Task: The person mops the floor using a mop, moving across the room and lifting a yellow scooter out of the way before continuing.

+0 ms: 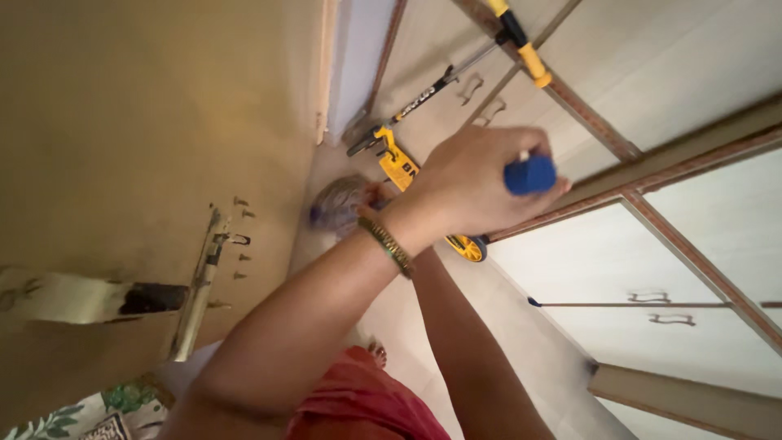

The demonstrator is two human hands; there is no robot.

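Observation:
My left hand (476,183), with a beaded bracelet (389,243) on the wrist, is closed around a blue tool handle (529,173). It holds the handle against the wooden frame strip (652,159) of a white wardrobe. My right forearm (464,350) rises from below and passes behind the left wrist, which hides the right hand. A yellow measuring wheel (399,167) with a black shaft leans behind my hands.
A clear plastic bottle (336,204) lies on the light floor (521,342). Several screws (241,238) and a metal bracket (199,281) stick out of the tan wall. Wardrobe door handles (661,298) and a thin rod (619,305) are at the right. Red clothing (358,403) is below.

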